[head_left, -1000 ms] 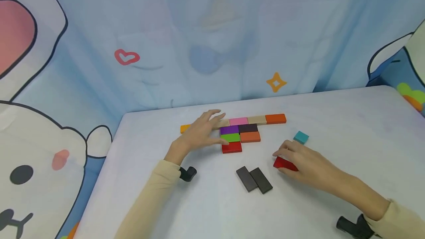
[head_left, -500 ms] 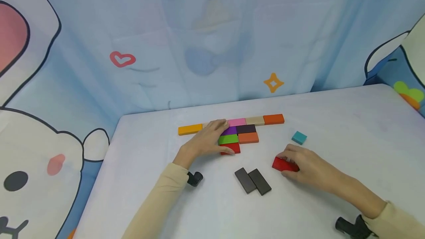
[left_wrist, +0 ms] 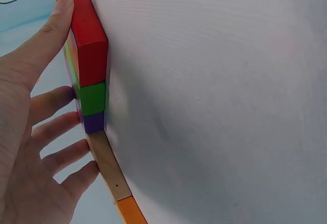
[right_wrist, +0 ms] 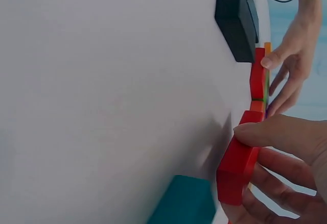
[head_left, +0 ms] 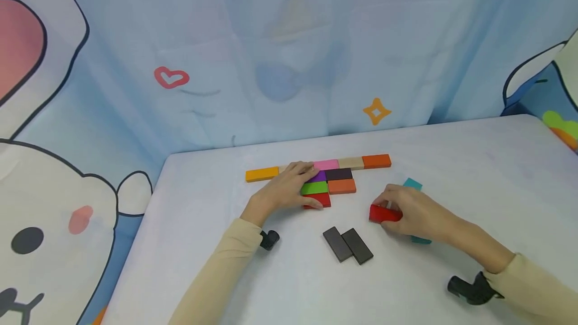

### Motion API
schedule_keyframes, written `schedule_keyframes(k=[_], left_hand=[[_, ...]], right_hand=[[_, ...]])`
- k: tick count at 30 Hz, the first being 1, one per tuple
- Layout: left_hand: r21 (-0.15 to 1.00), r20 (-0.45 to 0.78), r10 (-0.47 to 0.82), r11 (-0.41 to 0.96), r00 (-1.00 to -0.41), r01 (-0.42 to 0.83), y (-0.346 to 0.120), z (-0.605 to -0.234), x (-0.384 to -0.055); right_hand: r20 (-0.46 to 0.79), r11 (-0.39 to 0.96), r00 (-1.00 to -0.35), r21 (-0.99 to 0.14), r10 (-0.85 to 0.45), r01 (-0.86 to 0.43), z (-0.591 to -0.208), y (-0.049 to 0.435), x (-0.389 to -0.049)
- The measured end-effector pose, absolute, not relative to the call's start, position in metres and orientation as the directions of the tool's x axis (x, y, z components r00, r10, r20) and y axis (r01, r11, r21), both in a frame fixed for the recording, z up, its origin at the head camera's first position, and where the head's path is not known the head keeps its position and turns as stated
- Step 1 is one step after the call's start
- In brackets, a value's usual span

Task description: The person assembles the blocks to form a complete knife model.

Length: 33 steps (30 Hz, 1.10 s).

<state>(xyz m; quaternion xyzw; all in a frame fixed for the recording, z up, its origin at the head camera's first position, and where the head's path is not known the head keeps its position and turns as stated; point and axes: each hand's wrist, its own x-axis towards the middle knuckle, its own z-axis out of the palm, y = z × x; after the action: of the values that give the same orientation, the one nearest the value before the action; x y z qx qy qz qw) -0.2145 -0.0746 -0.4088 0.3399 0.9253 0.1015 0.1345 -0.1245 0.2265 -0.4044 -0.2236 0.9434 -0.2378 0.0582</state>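
Observation:
My right hand (head_left: 417, 214) pinches a red block (head_left: 383, 213) between thumb and fingers; a shadow falls beside it in the right wrist view. My left hand (head_left: 284, 188) lies over the left side of a flat arrangement of coloured blocks. Its thumb touches another red block (left_wrist: 88, 25) at the near end; its extended fingers lie along the green block (left_wrist: 93, 98), purple block (left_wrist: 94, 123) and wooden block (left_wrist: 108, 165). Beside the green block sits an orange one (head_left: 341, 186), and a dark block (head_left: 339, 174) is behind that.
The back row has a yellow-orange block (head_left: 262, 174), a pink one (head_left: 326, 164), a beige one (head_left: 351, 163) and an orange-red one (head_left: 377, 161). Two dark grey blocks (head_left: 337, 244) lie in front. Teal pieces (head_left: 413, 183) show on both sides of my right hand.
My left hand has moved right and settled on the blocks, uncovering the yellow-orange one. My right hand has shifted slightly away from me with the red block, and teal shows below it.

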Motion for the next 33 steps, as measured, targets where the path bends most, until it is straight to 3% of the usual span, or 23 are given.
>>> schedule_keyframes(k=[7, 14, 24, 33], left_hand=[[0.286, -0.205, 0.635, 0.766, -0.745, 0.575, -0.076, -0.409, -0.215], [0.299, -0.203, 0.633, 0.766, -0.747, 0.569, -0.075, -0.410, -0.216], [0.331, -0.193, 0.627, 0.766, -0.755, 0.552, -0.076, -0.412, -0.217], [0.328, -0.187, 0.632, 0.762, -0.752, 0.558, -0.076, -0.413, -0.218]], right_hand=[[0.096, 0.770, -0.878, -0.442, -0.469, -0.460, -0.393, 0.201, -0.154], [0.119, 0.744, -0.846, -0.424, -0.520, -0.517, -0.394, 0.179, -0.177], [0.081, 0.753, -0.809, -0.323, -0.582, -0.574, -0.403, 0.166, -0.174], [0.145, 0.740, -0.790, -0.283, -0.595, -0.610, -0.410, 0.164, -0.170]])
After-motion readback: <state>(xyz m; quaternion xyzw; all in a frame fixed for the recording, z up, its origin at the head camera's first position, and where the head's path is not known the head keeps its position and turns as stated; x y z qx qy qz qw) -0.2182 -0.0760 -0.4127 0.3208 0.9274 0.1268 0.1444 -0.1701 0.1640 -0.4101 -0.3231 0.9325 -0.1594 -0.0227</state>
